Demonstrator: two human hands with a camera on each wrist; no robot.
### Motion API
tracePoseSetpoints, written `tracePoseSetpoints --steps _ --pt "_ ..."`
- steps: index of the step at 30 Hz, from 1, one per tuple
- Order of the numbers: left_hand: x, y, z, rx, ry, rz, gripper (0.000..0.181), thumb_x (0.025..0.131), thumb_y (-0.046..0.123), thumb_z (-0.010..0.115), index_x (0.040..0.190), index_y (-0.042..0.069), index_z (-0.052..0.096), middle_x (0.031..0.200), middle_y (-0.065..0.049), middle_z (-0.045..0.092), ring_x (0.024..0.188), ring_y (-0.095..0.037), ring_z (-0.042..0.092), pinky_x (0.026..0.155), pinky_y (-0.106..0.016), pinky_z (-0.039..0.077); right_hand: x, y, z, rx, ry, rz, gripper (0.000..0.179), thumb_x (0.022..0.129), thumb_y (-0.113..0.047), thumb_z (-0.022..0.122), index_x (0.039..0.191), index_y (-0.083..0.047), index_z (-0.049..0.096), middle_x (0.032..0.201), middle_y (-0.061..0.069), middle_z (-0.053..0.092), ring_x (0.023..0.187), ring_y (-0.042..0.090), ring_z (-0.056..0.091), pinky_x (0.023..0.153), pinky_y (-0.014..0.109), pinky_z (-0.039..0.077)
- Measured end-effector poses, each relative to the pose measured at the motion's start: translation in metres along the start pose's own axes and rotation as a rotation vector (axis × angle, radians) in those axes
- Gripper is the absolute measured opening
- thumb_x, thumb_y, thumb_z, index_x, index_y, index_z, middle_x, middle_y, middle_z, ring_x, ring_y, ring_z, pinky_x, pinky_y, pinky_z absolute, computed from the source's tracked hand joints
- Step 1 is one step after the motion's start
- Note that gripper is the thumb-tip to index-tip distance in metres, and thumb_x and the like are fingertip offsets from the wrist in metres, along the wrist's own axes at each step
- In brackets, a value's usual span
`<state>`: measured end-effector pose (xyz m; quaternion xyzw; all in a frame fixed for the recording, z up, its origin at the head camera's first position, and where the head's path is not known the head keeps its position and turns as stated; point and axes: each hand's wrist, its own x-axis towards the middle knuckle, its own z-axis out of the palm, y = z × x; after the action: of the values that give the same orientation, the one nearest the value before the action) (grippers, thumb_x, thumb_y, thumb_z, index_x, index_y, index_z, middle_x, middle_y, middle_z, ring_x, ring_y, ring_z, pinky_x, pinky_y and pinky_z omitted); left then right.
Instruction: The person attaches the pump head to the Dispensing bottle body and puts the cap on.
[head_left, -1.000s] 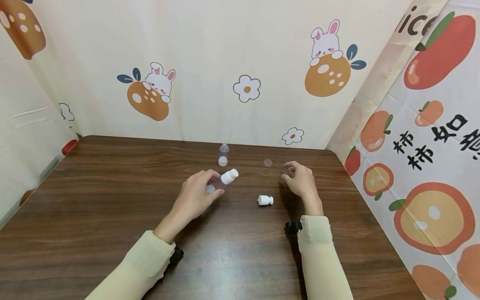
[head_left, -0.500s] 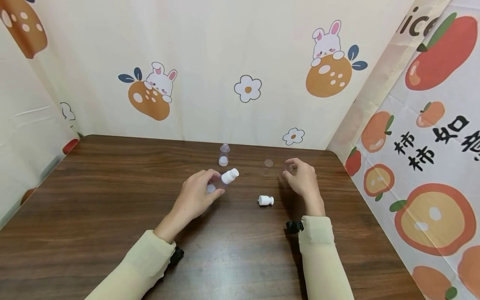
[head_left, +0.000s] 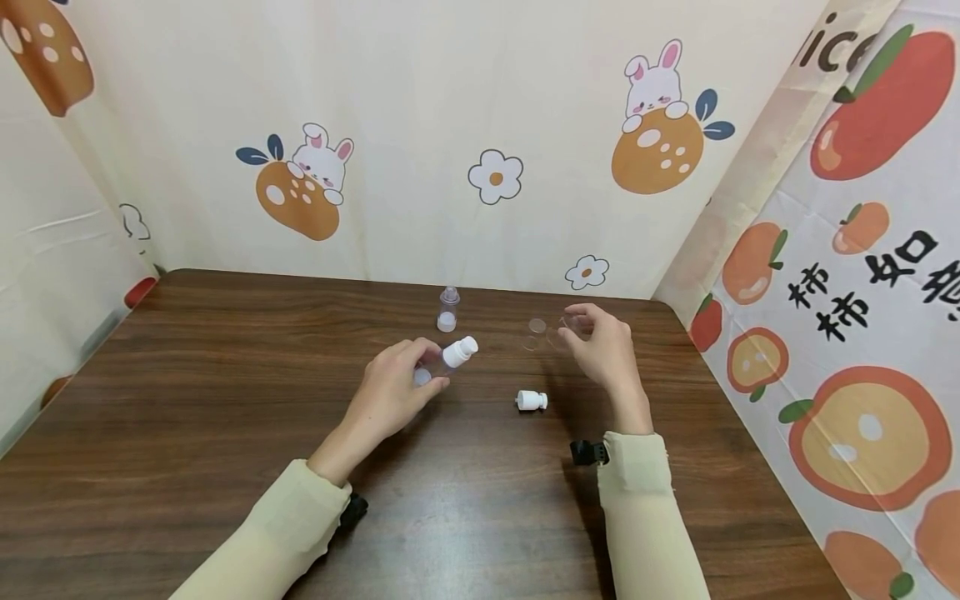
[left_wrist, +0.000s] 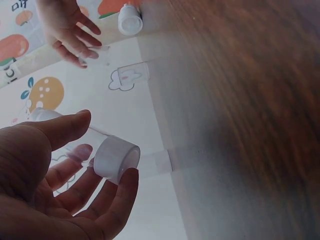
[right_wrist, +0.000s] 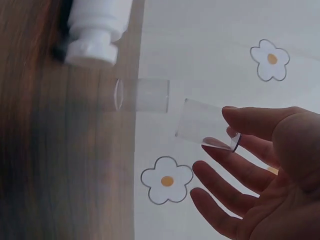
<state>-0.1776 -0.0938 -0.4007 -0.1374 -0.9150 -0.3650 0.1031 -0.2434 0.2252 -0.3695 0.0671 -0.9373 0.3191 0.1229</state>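
My left hand (head_left: 393, 387) holds a small clear bottle over the table. It is tilted, with its white pump top (head_left: 460, 352) pointing up to the right and its whitish base (left_wrist: 112, 160) between the fingers in the left wrist view. Farther right, my right hand (head_left: 603, 350) pinches a clear cylindrical cap (right_wrist: 204, 122) between thumb and fingers, tilted. Beside it a second clear cap (right_wrist: 152, 95) stands on the table. A loose white pump head (head_left: 532, 401) lies on its side between the hands, nearer me.
Behind the left hand stands another small clear bottle (head_left: 447, 310) with a whitish lower part and no pump on it. The brown wooden table (head_left: 225, 400) ends at a printed curtain (head_left: 412, 167) at the back and another at the right.
My right hand has moved slightly away from me, and the clear cap in it has come up and tilted to the left. The left hand and its bottle have stayed still.
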Motion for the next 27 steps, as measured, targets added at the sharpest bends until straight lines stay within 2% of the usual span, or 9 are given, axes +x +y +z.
tracePoseSetpoints --steps 10,17,27 --pt "0.000 0.001 -0.001 -0.003 -0.002 -0.007 0.037 0.088 0.021 0.089 0.119 0.011 0.072 0.113 -0.008 0.074 0.098 -0.028 0.067 0.083 -0.045 0.053 -0.001 -0.021 -0.002 0.123 0.001 -0.049 0.035 0.099 -0.014 0.076 0.131 -0.003 0.070 0.116 0.019 0.076 0.109 0.035 0.075 0.095 0.048 0.059" --pt "0.000 0.001 -0.001 -0.008 0.001 -0.002 0.036 0.088 0.021 0.089 0.119 0.010 0.072 0.114 -0.008 0.074 0.101 -0.029 0.068 0.085 -0.047 0.054 -0.004 -0.038 -0.001 0.169 -0.013 -0.083 0.035 0.097 -0.014 0.078 0.130 -0.004 0.070 0.113 0.016 0.077 0.104 0.031 0.075 0.092 0.046 0.060" --pt "0.000 0.001 -0.001 -0.002 0.003 -0.003 0.036 0.088 0.022 0.090 0.118 0.011 0.072 0.112 -0.007 0.074 0.097 -0.025 0.066 0.083 -0.044 0.053 -0.009 -0.063 0.002 0.248 -0.042 -0.128 0.035 0.096 -0.013 0.081 0.128 -0.004 0.070 0.109 0.012 0.078 0.099 0.025 0.074 0.089 0.041 0.062"
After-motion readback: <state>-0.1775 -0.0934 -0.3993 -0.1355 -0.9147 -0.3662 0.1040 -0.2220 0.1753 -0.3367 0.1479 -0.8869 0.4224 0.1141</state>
